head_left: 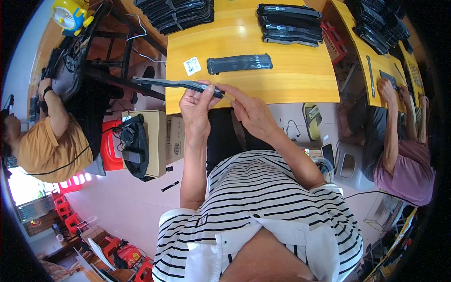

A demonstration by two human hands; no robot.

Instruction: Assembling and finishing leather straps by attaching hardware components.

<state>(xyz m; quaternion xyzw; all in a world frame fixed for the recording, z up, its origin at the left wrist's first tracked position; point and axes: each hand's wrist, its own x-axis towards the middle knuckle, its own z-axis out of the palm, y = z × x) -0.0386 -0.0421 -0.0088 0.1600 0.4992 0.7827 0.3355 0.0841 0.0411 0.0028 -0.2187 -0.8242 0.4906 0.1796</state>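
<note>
While the left hand (196,107) clamps a dark strap bundle (176,84) over the yellow table's (291,87) near left corner, the right hand (257,116) reaches its end, possibly gripping; I cannot tell. Beyond, a flat bundle (239,65) lies beside a white label (191,66).

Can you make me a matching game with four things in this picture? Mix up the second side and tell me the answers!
Things:
1. The person's left hand
2. White label
3. Slipper
4. Small fan

Clues:
A. Down on the floor
B. Yellow, blue and white, at the picture's top left
C. Holding a long, dark strap
D. Lying on the yellow table

Right pairs: 1-C, 2-D, 3-A, 4-B
</note>
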